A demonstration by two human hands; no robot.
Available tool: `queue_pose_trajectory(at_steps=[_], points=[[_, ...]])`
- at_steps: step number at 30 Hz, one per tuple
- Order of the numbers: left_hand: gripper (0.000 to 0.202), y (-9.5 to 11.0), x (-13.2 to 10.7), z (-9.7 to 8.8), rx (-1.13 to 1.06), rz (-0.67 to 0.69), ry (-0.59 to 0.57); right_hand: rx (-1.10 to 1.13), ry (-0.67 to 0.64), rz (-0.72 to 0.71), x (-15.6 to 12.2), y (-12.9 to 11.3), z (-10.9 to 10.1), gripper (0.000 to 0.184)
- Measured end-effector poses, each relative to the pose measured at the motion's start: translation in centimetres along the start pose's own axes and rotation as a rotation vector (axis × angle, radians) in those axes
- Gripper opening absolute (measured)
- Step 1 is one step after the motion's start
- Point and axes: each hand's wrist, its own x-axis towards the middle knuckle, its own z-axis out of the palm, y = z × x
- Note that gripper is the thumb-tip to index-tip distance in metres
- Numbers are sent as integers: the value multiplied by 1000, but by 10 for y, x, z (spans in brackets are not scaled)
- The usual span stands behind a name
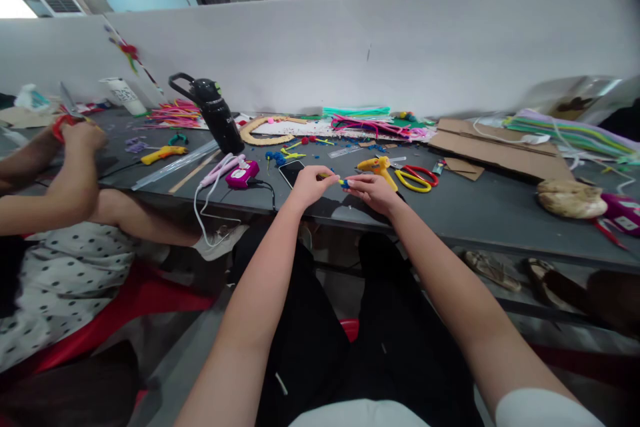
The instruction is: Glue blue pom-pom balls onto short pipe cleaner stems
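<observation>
Over the near edge of the grey table, my left hand (pixel 313 185) and my right hand (pixel 372 191) meet, fingers closed in a pinch. Between their fingertips is a small blue and yellow pipe-cleaner piece (pixel 345 183); its exact shape is too small to make out. Behind my left hand lies a phone (pixel 291 173), partly covered by it. A yellow glue gun (pixel 379 167) rests just behind my right hand. To its right are scissors (pixel 418 178) with red and yellow handles. Blue fuzzy pieces (pixel 275 158) and yellow and red pipe-cleaner pieces (pixel 306 141) lie farther back.
A black bottle (pixel 216 117), a purple box (pixel 243 175) and a white-corded pink tool (pixel 223 169) stand left. Pink pipe cleaners (pixel 370 127) and cardboard (pixel 495 147) lie at the back. At far left, another person's hands (pixel 83 137) hold red-handled scissors.
</observation>
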Motion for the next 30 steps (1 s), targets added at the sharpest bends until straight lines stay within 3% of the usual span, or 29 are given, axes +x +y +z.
queue_pose_trajectory(at_steps=[3,6,12,16,24,30], points=[[37,1,1,0,-157,-59,64,13,12,23,1,1,-2,31],[48,0,0,0,-234,-97,36,18,27,31,1,1,-3,30],[39,-3,-2,0,-167,-38,-109,22,20,37,1,2,-1,30],[34,-6,-2,1,-73,-41,-116,-17,24,14,1,4,-1,32],[32,-10,0,3,-61,-102,-80,-217,-65,-160,-5,3,6,54],[32,-5,-1,3,-146,-147,-109,-288,10,-237,-4,4,4,46]])
